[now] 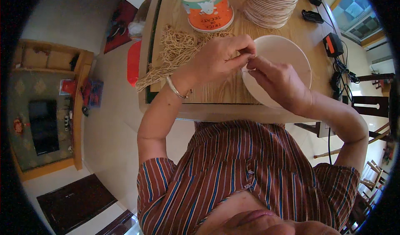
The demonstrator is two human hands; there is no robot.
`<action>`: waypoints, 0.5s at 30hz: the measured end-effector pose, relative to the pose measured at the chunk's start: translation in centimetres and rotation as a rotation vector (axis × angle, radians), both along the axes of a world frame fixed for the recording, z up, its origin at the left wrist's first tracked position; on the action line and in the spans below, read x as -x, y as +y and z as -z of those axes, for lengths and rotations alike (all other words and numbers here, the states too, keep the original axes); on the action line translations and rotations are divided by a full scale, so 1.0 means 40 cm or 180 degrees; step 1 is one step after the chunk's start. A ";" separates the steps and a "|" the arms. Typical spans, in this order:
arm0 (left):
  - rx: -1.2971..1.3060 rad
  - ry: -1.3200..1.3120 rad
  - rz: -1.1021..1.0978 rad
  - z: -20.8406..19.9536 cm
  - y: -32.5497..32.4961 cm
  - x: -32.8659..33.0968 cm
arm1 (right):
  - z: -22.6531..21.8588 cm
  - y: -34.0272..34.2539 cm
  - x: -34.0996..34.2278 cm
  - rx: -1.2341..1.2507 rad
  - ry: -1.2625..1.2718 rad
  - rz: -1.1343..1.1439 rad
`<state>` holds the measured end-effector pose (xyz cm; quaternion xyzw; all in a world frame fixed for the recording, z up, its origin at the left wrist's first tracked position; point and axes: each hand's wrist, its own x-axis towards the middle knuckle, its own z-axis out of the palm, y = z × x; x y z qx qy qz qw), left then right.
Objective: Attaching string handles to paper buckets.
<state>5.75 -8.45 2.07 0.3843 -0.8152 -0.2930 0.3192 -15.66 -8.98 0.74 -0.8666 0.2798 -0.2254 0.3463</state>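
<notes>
My left hand (227, 54) and my right hand (283, 81) meet with fingertips pinched together over the left rim of a white round tub (298, 62). What they pinch is mostly hidden. A thin pale strand or pin (248, 71) sticks out beside the right fingers. The tub stands on the wooden table, its mouth facing up. Next to my left hand, a loose heap of tan cords (177, 47) spreads over the table and reaches its left edge.
Beyond the cords stands an orange, green and white printed paper bucket (208, 16). Right of it rises a tall stack of nested white tubs (273, 6). Black adapters (311, 16), an orange-and-black device (333, 44) and tangled cables (343, 74) line the right edge. A red stool (133, 62) is at the left.
</notes>
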 end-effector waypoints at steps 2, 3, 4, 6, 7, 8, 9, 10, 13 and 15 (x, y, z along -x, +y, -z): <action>-0.0213 0.0082 0.0124 -0.010 -0.016 0.001 | -0.001 0.003 0.006 0.1034 -0.0098 -0.0119; -0.0429 0.0165 0.0233 -0.014 -0.022 -0.001 | -0.015 0.002 0.006 0.1705 0.0349 -0.0307; -0.0421 0.0163 0.0226 -0.015 -0.027 -0.004 | -0.025 0.002 0.005 0.2372 0.0802 -0.0494; -0.0928 0.0369 0.0294 -0.018 -0.035 -0.008 | -0.027 0.007 0.002 0.2477 0.1147 -0.0515; -0.0928 0.0366 0.0295 -0.023 -0.037 -0.004 | -0.024 0.005 0.001 0.2646 0.1105 -0.0442; -0.0717 0.0160 0.0310 -0.031 -0.041 0.003 | -0.021 0.003 -0.001 0.2814 0.1061 -0.0369; -0.0501 -0.0045 0.0327 -0.040 -0.043 0.009 | -0.020 0.003 -0.002 0.2819 0.1062 -0.0365; -0.0497 -0.0045 0.0329 -0.046 -0.045 0.013 | -0.019 0.002 -0.003 0.2840 0.1080 -0.0456; -0.0254 -0.0233 0.0416 -0.050 -0.051 0.019 | -0.013 0.003 -0.005 0.2860 0.1171 -0.0532; -0.0177 -0.0315 0.0469 -0.042 -0.057 0.020 | -0.014 0.003 -0.007 0.2858 0.1243 -0.0510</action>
